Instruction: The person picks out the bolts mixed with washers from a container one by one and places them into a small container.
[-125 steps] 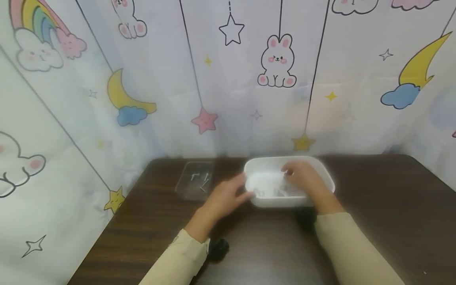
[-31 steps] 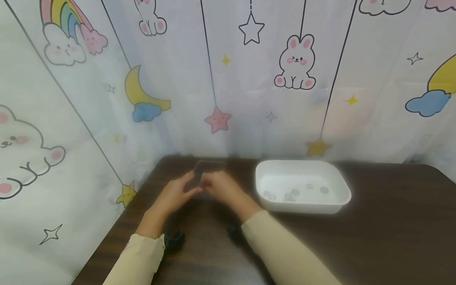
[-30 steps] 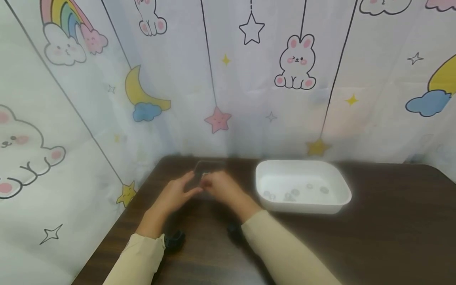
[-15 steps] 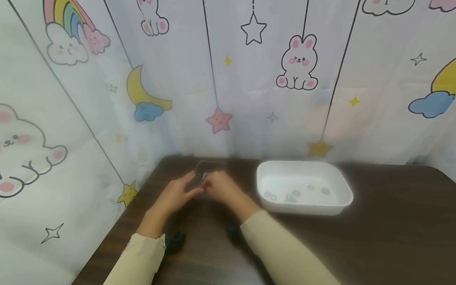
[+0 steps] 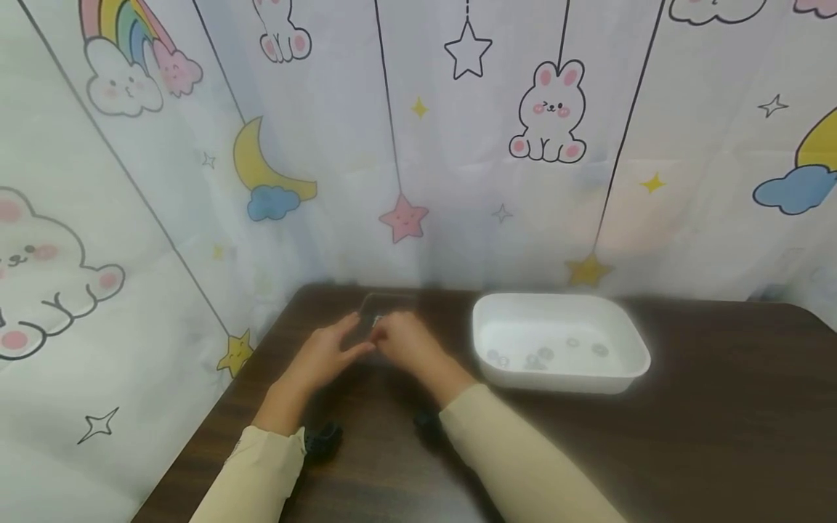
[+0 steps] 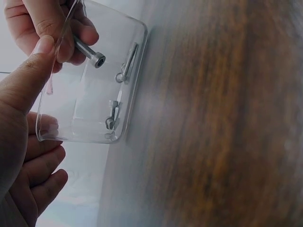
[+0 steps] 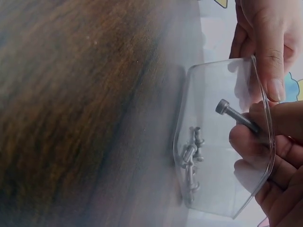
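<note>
The right hand pinches a socket-head bolt between thumb and fingers, its head pointing down into a clear plastic box. In the left wrist view the bolt hangs tilted above the box floor, its shank end hidden in the fingers. Several more bolts lie at the bottom of the box, some perhaps with nuts on them. The left hand grips the box at its left side, thumb on the near rim and a finger along the outer wall. In the head view both hands hide most of the box.
A white tray stands to the right of the hands, with several pale rings on its floor. The dark wooden table meets a patterned curtain at the back and left. Black wrist cameras hang under both wrists.
Four seconds ago the right hand was in the white tray and the left hand at its left edge. Both have moved left to the clear box. Over the last second they hardly move.
</note>
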The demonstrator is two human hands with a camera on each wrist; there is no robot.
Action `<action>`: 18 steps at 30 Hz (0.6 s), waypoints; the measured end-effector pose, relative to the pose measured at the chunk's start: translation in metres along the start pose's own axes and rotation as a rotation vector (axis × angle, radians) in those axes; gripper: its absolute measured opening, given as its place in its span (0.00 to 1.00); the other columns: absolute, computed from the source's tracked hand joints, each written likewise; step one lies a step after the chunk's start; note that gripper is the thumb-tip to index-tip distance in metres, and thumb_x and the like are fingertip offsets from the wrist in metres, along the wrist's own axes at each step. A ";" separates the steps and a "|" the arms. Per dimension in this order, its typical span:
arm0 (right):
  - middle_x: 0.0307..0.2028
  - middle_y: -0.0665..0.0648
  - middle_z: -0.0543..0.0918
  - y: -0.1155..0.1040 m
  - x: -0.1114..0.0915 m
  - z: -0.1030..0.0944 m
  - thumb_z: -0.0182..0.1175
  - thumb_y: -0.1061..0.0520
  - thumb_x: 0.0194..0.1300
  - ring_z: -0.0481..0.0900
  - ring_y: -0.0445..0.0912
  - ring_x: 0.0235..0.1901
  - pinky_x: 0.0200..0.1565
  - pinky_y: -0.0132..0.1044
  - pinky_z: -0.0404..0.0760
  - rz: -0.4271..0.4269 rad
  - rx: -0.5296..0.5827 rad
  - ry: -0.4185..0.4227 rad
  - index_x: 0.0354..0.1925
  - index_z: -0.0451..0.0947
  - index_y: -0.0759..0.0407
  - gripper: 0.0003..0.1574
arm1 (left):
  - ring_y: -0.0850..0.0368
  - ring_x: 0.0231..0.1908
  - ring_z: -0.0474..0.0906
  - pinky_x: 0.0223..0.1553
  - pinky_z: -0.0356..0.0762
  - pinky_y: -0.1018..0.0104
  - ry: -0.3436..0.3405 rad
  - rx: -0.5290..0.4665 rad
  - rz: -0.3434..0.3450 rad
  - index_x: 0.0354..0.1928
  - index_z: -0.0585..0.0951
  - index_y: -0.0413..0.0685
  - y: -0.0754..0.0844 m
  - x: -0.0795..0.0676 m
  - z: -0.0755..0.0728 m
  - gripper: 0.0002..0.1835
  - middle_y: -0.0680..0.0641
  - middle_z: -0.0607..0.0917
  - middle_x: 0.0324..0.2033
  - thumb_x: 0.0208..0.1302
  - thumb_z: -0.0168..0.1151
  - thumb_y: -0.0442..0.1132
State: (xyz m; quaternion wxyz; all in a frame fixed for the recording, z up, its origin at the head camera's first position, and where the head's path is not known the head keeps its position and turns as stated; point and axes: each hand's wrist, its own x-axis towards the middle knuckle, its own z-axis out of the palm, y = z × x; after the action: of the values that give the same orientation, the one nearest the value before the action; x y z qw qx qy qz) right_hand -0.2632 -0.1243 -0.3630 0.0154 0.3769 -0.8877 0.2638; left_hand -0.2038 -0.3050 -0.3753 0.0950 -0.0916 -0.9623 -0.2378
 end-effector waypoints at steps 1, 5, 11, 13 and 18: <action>0.35 0.49 0.89 0.000 0.000 0.000 0.65 0.62 0.60 0.85 0.44 0.38 0.44 0.34 0.84 0.001 -0.001 -0.001 0.36 0.88 0.51 0.08 | 0.39 0.67 0.68 0.66 0.68 0.44 0.000 0.000 -0.001 0.69 0.69 0.39 0.000 0.000 0.000 0.39 0.38 0.70 0.69 0.64 0.63 0.57; 0.36 0.49 0.89 -0.002 -0.001 -0.001 0.65 0.62 0.61 0.85 0.44 0.38 0.44 0.34 0.84 0.005 -0.004 -0.007 0.36 0.88 0.50 0.08 | 0.40 0.67 0.68 0.66 0.68 0.43 -0.005 0.002 -0.004 0.69 0.69 0.40 0.001 0.000 0.000 0.39 0.38 0.70 0.69 0.64 0.63 0.58; 0.36 0.49 0.89 -0.003 -0.001 -0.002 0.64 0.62 0.61 0.85 0.44 0.39 0.45 0.35 0.84 0.007 0.008 -0.021 0.37 0.88 0.51 0.09 | 0.39 0.66 0.69 0.66 0.68 0.43 -0.002 0.007 0.002 0.69 0.69 0.40 0.002 0.000 0.000 0.39 0.38 0.70 0.68 0.64 0.64 0.57; 0.36 0.49 0.89 -0.003 -0.002 -0.003 0.64 0.62 0.61 0.85 0.44 0.38 0.45 0.35 0.84 0.007 0.016 -0.024 0.37 0.88 0.51 0.09 | 0.39 0.66 0.69 0.66 0.68 0.43 -0.003 0.006 -0.001 0.69 0.69 0.40 0.002 0.000 0.000 0.39 0.38 0.70 0.69 0.64 0.64 0.57; 0.35 0.49 0.89 -0.003 -0.002 -0.004 0.64 0.62 0.62 0.85 0.43 0.37 0.44 0.34 0.84 0.012 0.032 -0.034 0.36 0.88 0.51 0.08 | 0.40 0.67 0.68 0.67 0.67 0.43 -0.008 0.005 -0.018 0.70 0.68 0.41 0.001 0.001 0.000 0.39 0.39 0.70 0.69 0.64 0.63 0.58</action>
State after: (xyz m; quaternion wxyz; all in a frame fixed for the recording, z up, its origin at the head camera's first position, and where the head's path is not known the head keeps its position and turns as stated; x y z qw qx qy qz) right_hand -0.2606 -0.1231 -0.3590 -0.0076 0.3761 -0.8858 0.2718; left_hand -0.2043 -0.3037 -0.3747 0.0894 -0.0836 -0.9640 -0.2361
